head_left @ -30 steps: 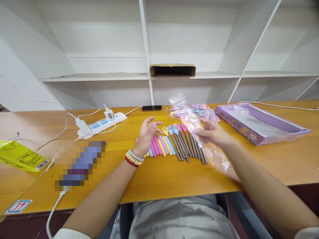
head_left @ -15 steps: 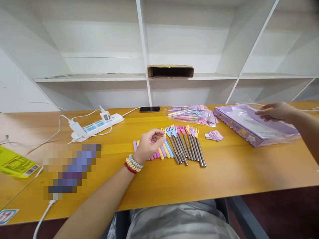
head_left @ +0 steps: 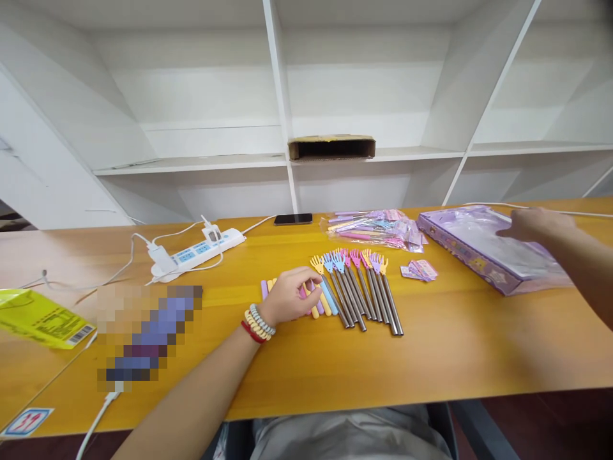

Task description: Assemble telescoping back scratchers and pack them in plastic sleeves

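A row of small metal forks [head_left: 364, 287] with coloured hand-shaped tips lies side by side on the wooden table [head_left: 335, 370]. To their left lie pastel sticks [head_left: 325, 300] in pink, yellow, purple and blue. My left hand [head_left: 290, 296], beaded bracelets at the wrist, rests over these sticks with its fingers curled on them. My right hand [head_left: 534, 225] is far to the right, lying on a purple box [head_left: 479, 249] covered in clear plastic; its fingers are blurred. Small purple tags [head_left: 420, 270] lie beside the forks.
A clear bag of more coloured pieces [head_left: 373, 227] lies behind the forks. A black phone [head_left: 293, 219], a white power strip [head_left: 196, 249] with cables, a yellow packet [head_left: 38, 316] and a blurred-out object [head_left: 148, 332] are on the table. White shelves with a cardboard box [head_left: 331, 147] stand behind.
My right hand swung from above the forks, dropping the clear plastic, out to the purple box at the right. My left hand lowered onto the pastel sticks and curled.
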The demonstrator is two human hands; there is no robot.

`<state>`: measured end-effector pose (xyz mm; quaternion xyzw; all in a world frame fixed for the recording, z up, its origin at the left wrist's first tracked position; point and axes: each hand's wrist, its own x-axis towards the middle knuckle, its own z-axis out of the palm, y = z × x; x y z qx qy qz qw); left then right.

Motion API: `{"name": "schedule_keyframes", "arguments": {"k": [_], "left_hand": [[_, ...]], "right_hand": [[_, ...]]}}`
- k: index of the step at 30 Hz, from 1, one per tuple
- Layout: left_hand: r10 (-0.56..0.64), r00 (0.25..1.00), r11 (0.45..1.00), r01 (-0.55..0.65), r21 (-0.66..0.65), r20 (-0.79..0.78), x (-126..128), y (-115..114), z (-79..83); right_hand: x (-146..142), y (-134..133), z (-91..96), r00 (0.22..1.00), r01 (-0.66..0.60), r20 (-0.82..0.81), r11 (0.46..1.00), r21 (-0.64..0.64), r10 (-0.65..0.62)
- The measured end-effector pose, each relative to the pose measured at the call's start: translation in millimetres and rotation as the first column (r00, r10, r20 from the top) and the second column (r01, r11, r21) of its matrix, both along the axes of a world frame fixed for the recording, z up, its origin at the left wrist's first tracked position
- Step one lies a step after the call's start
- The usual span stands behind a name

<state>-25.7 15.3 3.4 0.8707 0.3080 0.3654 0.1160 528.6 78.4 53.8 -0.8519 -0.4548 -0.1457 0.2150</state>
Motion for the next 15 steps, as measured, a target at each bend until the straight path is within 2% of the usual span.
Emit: {"name": "schedule_keyframes", "arguments": {"k": [2,3,5,6,9,12,15], "left_hand": [[0.061,0.998,0.998,-0.061,0.012,0.003,-5,4,3.6],[0.099,0.995,0.995,-0.099,0.012,0.003,-7,7,5.5],[0.181,0.983,0.983,-0.181,0.004,-0.007,-14,12,8.8],[0.217,0.976,0.976,-0.218,-0.001,-0.014,-17,16,9.8],[0.286,0.957,0.958,-0.287,-0.016,-0.038,-28,25,10.6],[0.334,0.942,0.941,-0.336,-0.046,-0.040,-39,33,10.6],[0.378,0.925,0.922,-0.379,-0.076,-0.032,-48,39,12.0]], "right_hand": [[-6,13,12.9,0.999,0.047,0.018,0.963,-0.264,-0.044],[-14,17,18.4,0.998,0.036,0.052,0.937,-0.348,-0.020],[-41,26,25.2,0.984,-0.060,0.126,0.911,-0.408,0.122],[-58,30,25.8,0.961,-0.151,0.142,0.878,-0.453,0.239],[-110,46,15.7,0.888,-0.328,0.126,0.799,-0.504,0.443],[-157,67,-3.7,0.827,-0.416,0.112,0.732,-0.539,0.551],[-192,83,-20.7,0.796,-0.451,0.099,0.694,-0.562,0.597]]}}
